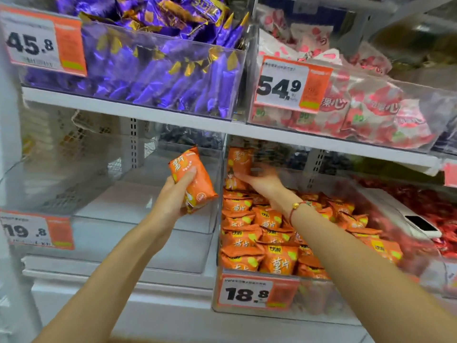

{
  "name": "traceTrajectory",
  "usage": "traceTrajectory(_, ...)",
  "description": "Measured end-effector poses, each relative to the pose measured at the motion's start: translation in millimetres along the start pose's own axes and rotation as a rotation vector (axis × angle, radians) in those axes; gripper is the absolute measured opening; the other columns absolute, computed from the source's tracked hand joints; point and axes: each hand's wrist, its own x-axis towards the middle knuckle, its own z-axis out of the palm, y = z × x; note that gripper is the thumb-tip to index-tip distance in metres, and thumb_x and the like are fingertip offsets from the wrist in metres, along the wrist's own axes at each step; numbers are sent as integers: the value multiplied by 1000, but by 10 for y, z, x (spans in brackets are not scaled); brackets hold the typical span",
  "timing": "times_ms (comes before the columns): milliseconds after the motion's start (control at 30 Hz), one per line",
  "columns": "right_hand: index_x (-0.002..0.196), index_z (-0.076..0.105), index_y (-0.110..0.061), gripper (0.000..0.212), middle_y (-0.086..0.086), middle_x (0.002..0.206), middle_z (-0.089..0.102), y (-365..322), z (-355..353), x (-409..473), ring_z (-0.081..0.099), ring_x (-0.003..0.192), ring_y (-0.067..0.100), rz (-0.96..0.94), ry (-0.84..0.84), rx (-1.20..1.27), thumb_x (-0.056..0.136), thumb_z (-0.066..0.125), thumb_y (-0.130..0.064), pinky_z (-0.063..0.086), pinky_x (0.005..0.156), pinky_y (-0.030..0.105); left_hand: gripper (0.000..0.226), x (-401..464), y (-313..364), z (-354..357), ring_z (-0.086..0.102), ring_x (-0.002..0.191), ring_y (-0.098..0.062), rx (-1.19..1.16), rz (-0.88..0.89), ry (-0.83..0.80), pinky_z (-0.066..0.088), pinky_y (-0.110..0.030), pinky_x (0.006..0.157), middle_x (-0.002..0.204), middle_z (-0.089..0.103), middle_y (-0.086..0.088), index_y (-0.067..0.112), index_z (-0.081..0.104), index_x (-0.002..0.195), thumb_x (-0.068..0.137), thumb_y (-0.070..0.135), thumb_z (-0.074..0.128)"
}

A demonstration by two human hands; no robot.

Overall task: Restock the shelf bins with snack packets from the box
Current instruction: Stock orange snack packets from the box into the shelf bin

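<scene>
Snack packets (257, 233) in orange wrappers fill the clear bin (257, 310) priced 18.8. Left hand (173, 194) grips one orange packet (191, 179) above the neighbouring bin (138, 224). Right hand (262, 180), blurred, presses an upright packet (238, 160) at the back; its grip is unclear.

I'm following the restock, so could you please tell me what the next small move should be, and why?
Probably carry the left hand rightward over the divider and drop its orange packet into the 18.8 bin. That bin holds matching packets, and the right hand is placing one at its back.
</scene>
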Motion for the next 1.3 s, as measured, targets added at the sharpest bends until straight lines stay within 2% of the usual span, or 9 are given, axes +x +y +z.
traceTrajectory(133, 127, 51, -16, 58, 3, 120, 60, 114, 61, -44, 57, 103, 15, -95, 48, -24, 78, 78, -28, 45, 90, 26, 37, -36, -9, 1, 63, 91, -10, 10, 30, -13, 49, -26, 74, 108, 64, 4, 26, 43, 132, 97, 38, 50)
traceTrajectory(300, 132, 51, -17, 65, -5, 111, 55, 185, 72, -61, 54, 100, 11, -160, 64, -104, 75, 80, -26, 45, 86, 25, 38, -57, 3, 10, 63, 94, -10, 9, 45, -15, 50, -26, 75, 110, 64, 5, 27, 44, 131, 95, 38, 51)
traceTrajectory(467, 129, 54, -20, 59, 6, 120, 65, 217, 126, -12, 61, 108, 25, -198, 142, -326, 78, 77, -38, 50, 93, 41, 36, -84, 10, 17, 64, 97, -12, 24, 62, -18, 52, -32, 86, 114, 65, 3, 28, 47, 129, 95, 38, 53)
traceTrajectory(733, 132, 46, -17, 57, 7, 128, 59, 178, 94, 50, 57, 115, 29, -161, -22, -524, 86, 66, -44, 48, 96, 43, 26, -145, 19, 21, 64, 99, -10, 70, 97, -25, 50, -31, 92, 112, 66, 5, 32, 52, 119, 94, 39, 54)
traceTrajectory(833, 134, 43, -14, 56, 9, 135, 55, 75, 15, 15, 53, 121, 27, -126, -182, -518, 88, 66, -36, 44, 100, 36, 24, -166, 29, 22, 64, 100, -11, 85, 100, -31, 49, -32, 93, 115, 66, 3, 32, 54, 117, 94, 38, 55)
traceTrajectory(967, 143, 30, -16, 62, 7, 143, 44, -68, -148, -215, 44, 129, 26, -182, -215, -587, 92, 61, -33, 36, 99, 29, 17, -216, 104, 8, 66, 93, -10, 70, 88, -48, 51, -29, 85, 115, 67, -1, 31, 58, 110, 93, 34, 57)
traceTrajectory(1100, 141, 40, -19, 53, -1, 134, 54, -235, -222, -684, 54, 117, 10, -266, -152, -291, 94, 56, -35, 44, 97, 27, 26, -348, 191, 40, 66, 74, 4, 127, 129, -21, 50, -13, 63, 101, 68, 5, 25, 57, 113, 89, 32, 63)
traceTrajectory(1200, 137, 46, -27, 58, -6, 126, 59, -382, -224, -1065, 62, 105, 1, -241, -358, 15, 83, 65, -37, 52, 90, 24, 39, -468, 274, 93, 65, 68, 4, 172, 203, 0, 44, -7, 52, 95, 71, 2, 23, 59, 116, 80, 30, 74)
traceTrajectory(1300, 130, 50, -29, 50, -8, 121, 63, -424, -174, -1269, 65, 103, 3, -267, -450, 40, 83, 69, -26, 53, 87, 22, 42, -561, 363, 189, 65, 68, 2, 193, 252, -11, 44, -9, 51, 92, 73, -1, 23, 63, 109, 71, 23, 82)
